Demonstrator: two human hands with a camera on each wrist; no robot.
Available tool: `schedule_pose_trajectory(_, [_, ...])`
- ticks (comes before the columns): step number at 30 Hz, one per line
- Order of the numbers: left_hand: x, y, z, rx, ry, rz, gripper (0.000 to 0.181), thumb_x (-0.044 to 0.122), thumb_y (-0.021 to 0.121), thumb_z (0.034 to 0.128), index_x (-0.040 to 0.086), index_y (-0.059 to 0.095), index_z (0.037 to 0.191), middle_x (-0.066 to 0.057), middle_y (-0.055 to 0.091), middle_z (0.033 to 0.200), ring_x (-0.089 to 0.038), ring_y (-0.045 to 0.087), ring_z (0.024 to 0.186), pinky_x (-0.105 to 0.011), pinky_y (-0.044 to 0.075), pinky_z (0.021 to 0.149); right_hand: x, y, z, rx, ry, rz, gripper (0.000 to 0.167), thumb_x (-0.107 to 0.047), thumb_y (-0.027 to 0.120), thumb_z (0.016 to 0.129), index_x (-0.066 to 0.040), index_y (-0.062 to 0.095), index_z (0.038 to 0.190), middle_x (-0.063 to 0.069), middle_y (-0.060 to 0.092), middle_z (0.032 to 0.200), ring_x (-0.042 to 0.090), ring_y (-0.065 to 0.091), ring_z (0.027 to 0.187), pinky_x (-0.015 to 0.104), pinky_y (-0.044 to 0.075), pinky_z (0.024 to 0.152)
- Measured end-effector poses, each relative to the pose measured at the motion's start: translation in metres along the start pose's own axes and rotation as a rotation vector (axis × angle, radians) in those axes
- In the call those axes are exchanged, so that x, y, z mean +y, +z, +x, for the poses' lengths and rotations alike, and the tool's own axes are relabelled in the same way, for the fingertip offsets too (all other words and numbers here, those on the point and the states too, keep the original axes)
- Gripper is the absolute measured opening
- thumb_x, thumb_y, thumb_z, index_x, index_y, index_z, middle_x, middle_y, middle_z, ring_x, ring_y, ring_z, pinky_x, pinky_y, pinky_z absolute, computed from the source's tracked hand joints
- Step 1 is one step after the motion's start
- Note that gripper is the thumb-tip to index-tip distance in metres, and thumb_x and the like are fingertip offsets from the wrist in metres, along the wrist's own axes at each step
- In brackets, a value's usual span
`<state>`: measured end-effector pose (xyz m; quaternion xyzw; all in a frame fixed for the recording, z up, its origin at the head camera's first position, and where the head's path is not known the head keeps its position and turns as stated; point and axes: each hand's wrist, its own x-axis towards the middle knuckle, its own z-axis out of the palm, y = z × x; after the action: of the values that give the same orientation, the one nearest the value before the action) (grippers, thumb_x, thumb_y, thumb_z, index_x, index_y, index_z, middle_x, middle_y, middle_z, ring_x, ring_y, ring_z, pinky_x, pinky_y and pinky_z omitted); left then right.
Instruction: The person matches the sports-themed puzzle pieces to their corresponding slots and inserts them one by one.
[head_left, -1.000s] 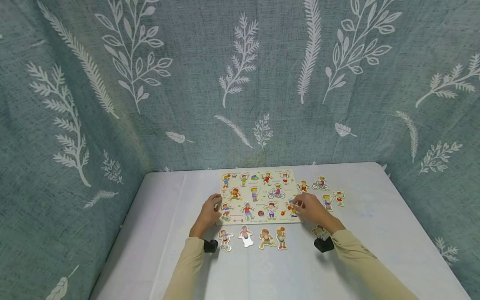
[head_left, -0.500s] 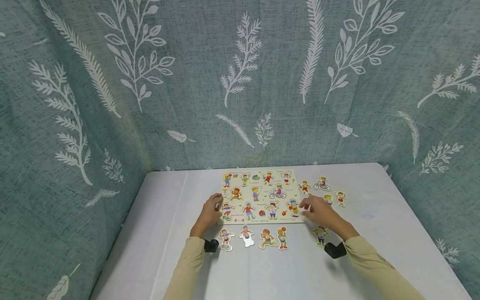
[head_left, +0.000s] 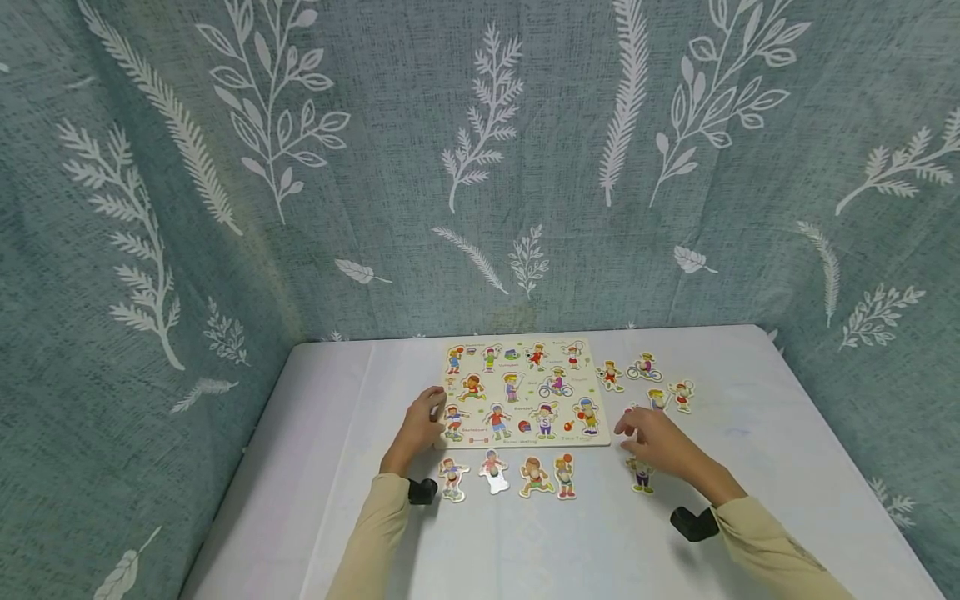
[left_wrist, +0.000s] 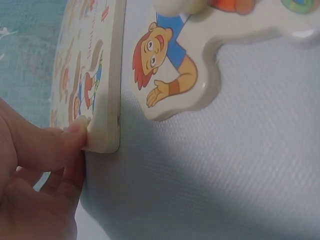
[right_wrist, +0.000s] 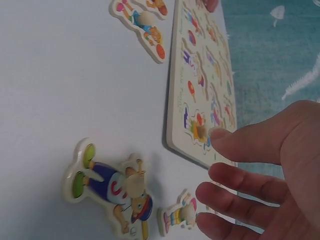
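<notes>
My left hand (head_left: 416,423) grips the left edge of a wooden peg puzzle board (head_left: 487,372). In the left wrist view its thumb (left_wrist: 70,137) presses the board's corner, fingers bent beside the edge. The right hand (head_left: 663,442) hovers off the board's right side, holding nothing, fingers apart and slightly bent. Beneath it lies a baseball player piece (right_wrist: 112,185) with a wooden knob; a smaller piece (right_wrist: 180,215) in the right wrist view is partly hidden by the fingers. A knobbed table tennis player piece (head_left: 587,417) sits in the board's lower right corner.
In front of the board lie a skateboarder piece (head_left: 452,481), a piece with a glaring white lower part (head_left: 493,472), a runner piece (head_left: 535,478) and a basketball player piece (head_left: 565,477). Right of it are a cyclist piece (head_left: 644,367) and several others. Patterned cloth (head_left: 390,167) hangs behind the table.
The right hand has let go of the table tennis player piece in the board's corner and moved right and toward the body, over the loose pieces. My left hand stays at the board's edge.
</notes>
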<state>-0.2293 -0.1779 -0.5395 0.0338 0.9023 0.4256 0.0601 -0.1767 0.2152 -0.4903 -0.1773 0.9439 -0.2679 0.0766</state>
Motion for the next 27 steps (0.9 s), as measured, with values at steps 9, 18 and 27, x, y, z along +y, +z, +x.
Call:
schedule_pose_trajectory(9, [-0.001, 0.0, 0.0, -0.003, 0.002, 0.007, 0.065, -0.019, 0.055, 0.0749, -0.008, 0.043, 0.137, -0.018, 0.035, 0.147, -0.035, 0.051, 0.115, -0.039, 0.049, 0.082, 0.006, 0.005, -0.015, -0.007, 0.025, 0.009, 0.011, -0.004, 0.07, 0.079, -0.005, 0.068, 0.089, -0.001, 0.06, 0.081, 0.012, 0.05, 0.069, 0.027, 0.045, 0.06])
schedule_pose_trajectory(18, [0.001, 0.001, 0.0, -0.008, -0.032, 0.007, 0.066, -0.019, 0.057, 0.0758, -0.006, 0.042, 0.138, -0.016, 0.033, 0.148, -0.034, 0.041, 0.128, -0.043, 0.046, 0.093, 0.015, 0.02, -0.026, 0.035, 0.085, 0.035, 0.011, -0.001, 0.071, 0.076, -0.009, 0.064, 0.08, 0.0, 0.049, 0.074, 0.014, 0.045, 0.067, 0.025, 0.04, 0.056])
schedule_pose_trajectory(27, [0.0, 0.0, -0.001, 0.0, 0.003, 0.041, 0.065, -0.019, 0.055, 0.0742, -0.007, 0.043, 0.137, -0.017, 0.036, 0.147, -0.035, 0.048, 0.12, -0.039, 0.048, 0.084, 0.02, 0.033, -0.03, 0.094, 0.088, 0.064, 0.014, 0.004, 0.069, 0.077, -0.008, 0.062, 0.076, -0.002, 0.051, 0.074, 0.012, 0.045, 0.068, 0.025, 0.042, 0.058])
